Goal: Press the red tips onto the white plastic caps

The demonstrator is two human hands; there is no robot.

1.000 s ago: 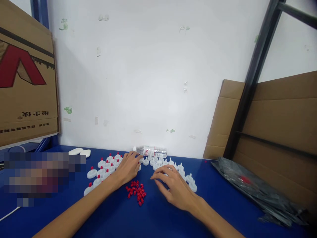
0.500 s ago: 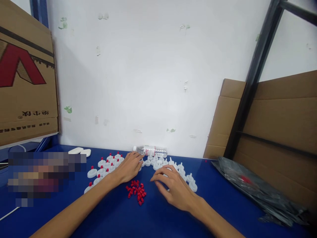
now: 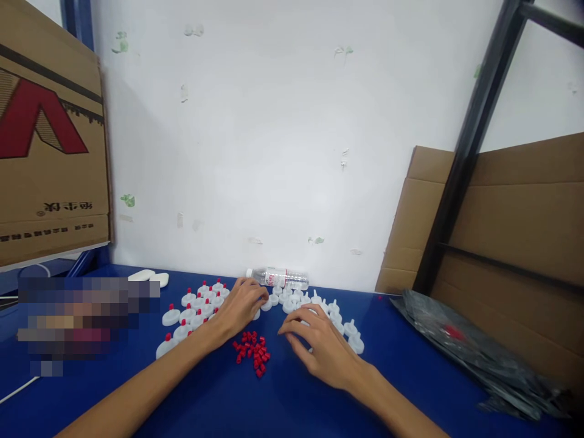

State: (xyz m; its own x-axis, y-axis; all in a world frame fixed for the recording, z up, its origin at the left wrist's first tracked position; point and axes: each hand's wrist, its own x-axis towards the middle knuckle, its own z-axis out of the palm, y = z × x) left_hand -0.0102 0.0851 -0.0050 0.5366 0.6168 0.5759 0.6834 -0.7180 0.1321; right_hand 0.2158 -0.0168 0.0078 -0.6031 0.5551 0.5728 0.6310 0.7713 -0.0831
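Note:
My left hand [image 3: 241, 306] reaches over the middle of the table, its fingers bent down onto a white nozzle cap [image 3: 266, 305]. The thumb is hidden from view. My right hand [image 3: 317, 342] hovers with curved fingers apart, nothing between them, beside more white nozzle caps [image 3: 335, 317] that it partly covers. Between the hands lies a loose heap of small red tip covers [image 3: 253, 351]. To the left, beyond my left forearm, several white caps fitted with red tips [image 3: 171, 316] stand upright in rows.
A clear plastic bottle [image 3: 285, 278] lies on its side against the wall. Dark plastic bags [image 3: 474, 353] are piled at right, near cardboard [image 3: 515, 243] and a dark metal post [image 3: 456, 164]. Two white objects [image 3: 158, 280] and a cardboard box [image 3: 50, 176] are at left.
My left hand's fingertips have shifted slightly right and down, onto a cap. My right hand has hardly moved. The view has drifted slightly.

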